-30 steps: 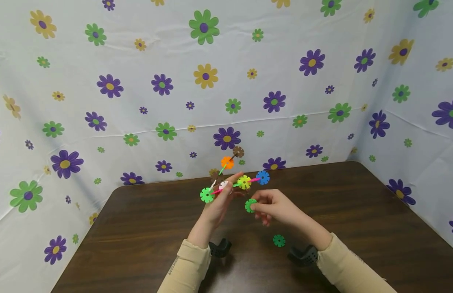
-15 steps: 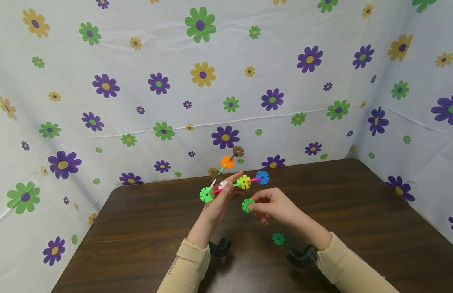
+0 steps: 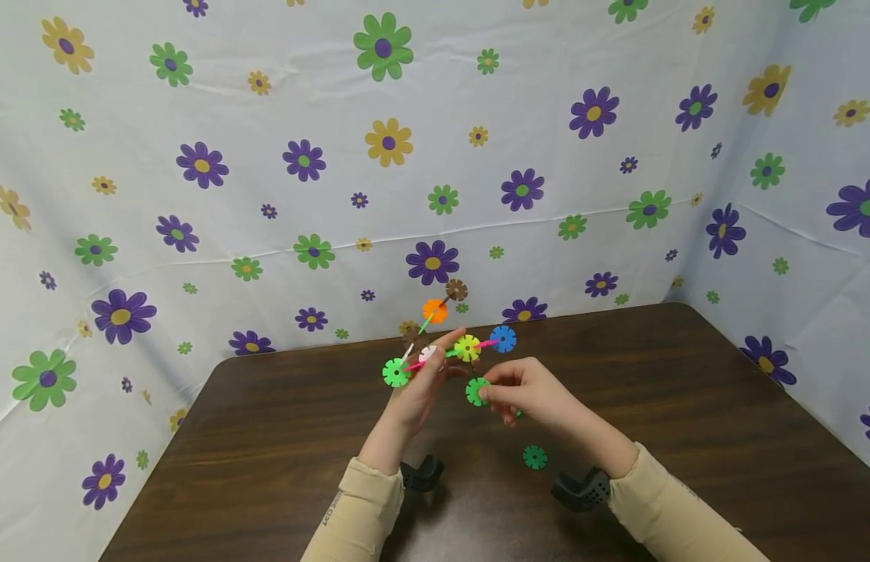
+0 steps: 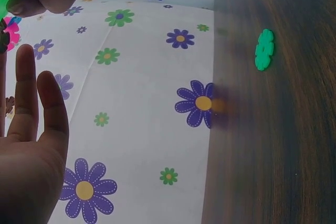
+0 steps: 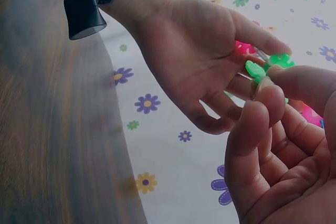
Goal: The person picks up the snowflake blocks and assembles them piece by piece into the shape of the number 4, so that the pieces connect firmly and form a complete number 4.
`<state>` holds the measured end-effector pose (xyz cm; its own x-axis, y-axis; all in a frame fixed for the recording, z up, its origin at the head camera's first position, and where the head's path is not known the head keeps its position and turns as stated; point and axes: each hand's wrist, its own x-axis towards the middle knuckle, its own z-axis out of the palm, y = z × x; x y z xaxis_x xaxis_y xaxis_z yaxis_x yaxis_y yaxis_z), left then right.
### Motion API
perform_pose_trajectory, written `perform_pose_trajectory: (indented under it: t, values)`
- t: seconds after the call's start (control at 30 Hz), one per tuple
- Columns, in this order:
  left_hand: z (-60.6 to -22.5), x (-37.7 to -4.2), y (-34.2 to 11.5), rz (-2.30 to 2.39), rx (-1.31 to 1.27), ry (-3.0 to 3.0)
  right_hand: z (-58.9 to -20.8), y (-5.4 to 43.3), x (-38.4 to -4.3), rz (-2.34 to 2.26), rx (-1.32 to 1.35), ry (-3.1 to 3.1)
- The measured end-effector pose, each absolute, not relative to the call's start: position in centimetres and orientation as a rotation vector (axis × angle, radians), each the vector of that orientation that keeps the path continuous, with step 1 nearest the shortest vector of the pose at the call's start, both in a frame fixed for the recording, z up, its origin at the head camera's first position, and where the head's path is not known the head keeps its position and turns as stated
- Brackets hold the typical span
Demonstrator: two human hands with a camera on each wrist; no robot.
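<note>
In the head view my left hand (image 3: pixel 415 394) pinches a chain of notched plastic discs between thumb and fingers, at the white disc (image 3: pixel 428 357). The chain's green end disc (image 3: pixel 396 372) sits by the thumb. Orange (image 3: pixel 435 311) and brown (image 3: pixel 457 289) discs rise on one branch; yellow (image 3: pixel 467 348) and blue (image 3: pixel 503 339) discs stretch right on another. My right hand (image 3: pixel 529 388) pinches a separate-looking green disc (image 3: pixel 477 392) close below the chain; whether it touches the chain is hidden. The right wrist view shows this pinch, with my left palm (image 5: pixel 189 51) behind it.
A darker green disc (image 3: pixel 535 457) lies on the brown wooden table (image 3: pixel 280 453) below my right hand. A sliver of another green piece (image 3: pixel 519 412) shows beneath that hand's fingers. A flower-patterned cloth (image 3: pixel 266 125) hangs behind the table and at its sides.
My right hand has shifted slightly left with its green disc, toward the chain, and then stayed nearly still. A green sliver now shows under its fingers. My left hand holds steady.
</note>
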<state>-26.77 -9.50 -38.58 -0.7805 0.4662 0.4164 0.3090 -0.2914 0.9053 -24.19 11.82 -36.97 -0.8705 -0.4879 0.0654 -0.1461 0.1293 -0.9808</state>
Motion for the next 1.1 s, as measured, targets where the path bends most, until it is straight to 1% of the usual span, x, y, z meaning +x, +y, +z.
perform_pose_trajectory:
  t: [0.33, 0.7, 1.1]
  values:
    - [-38.8, -26.9, -9.4, 2.190, 1.034, 1.806, -36.6, 11.9, -23.9, -1.831, -0.619, 2.140]
    - [-38.8, -26.7, -9.5, 2.170, 0.970, 1.754, -36.9, 11.7, -23.9, -1.832, -0.624, 2.170]
    - [-39.1, -26.6, -9.2, 2.276, 0.921, 1.633, -37.2, 10.8, -23.4, -1.936, -0.650, 2.189]
